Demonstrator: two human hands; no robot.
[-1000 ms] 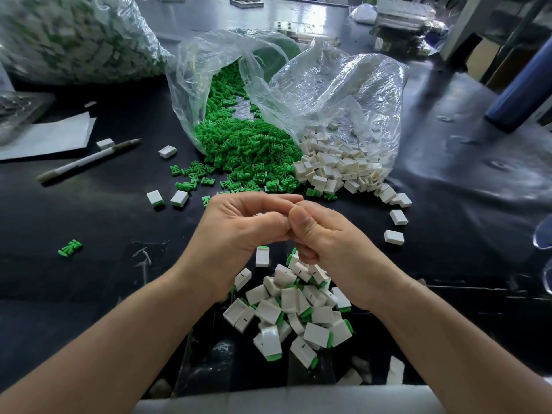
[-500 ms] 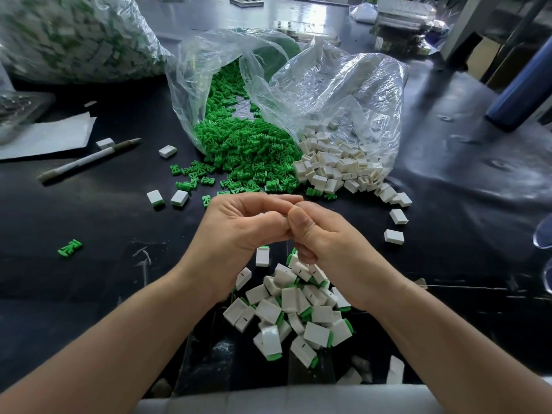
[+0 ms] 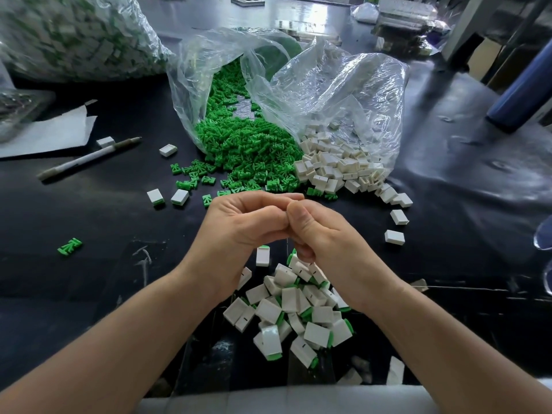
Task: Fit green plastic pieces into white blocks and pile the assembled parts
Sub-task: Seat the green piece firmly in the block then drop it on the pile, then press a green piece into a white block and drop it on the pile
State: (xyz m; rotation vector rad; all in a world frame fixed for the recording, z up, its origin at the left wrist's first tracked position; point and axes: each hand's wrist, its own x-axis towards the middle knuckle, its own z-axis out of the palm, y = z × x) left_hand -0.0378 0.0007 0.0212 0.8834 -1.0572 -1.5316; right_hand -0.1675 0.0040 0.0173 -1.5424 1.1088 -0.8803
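The left hand [image 3: 239, 225] and right hand [image 3: 325, 237] hide anything between their curled fingers [image 3: 268, 201], and the bag [image 3: 74, 34] far left of them is blurred and cropped.

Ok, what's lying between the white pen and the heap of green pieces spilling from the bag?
In the head view, a loose white block lies on the dark table between the pen and the green pieces, touching neither.

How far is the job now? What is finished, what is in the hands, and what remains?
Done: a pile of assembled parts, white with green ends, lies nearest the person. In hand: the left hand and right hand meet with curled fingers; what they hold is hidden. Left: many loose green pieces and empty white blocks spill from the clear bags.
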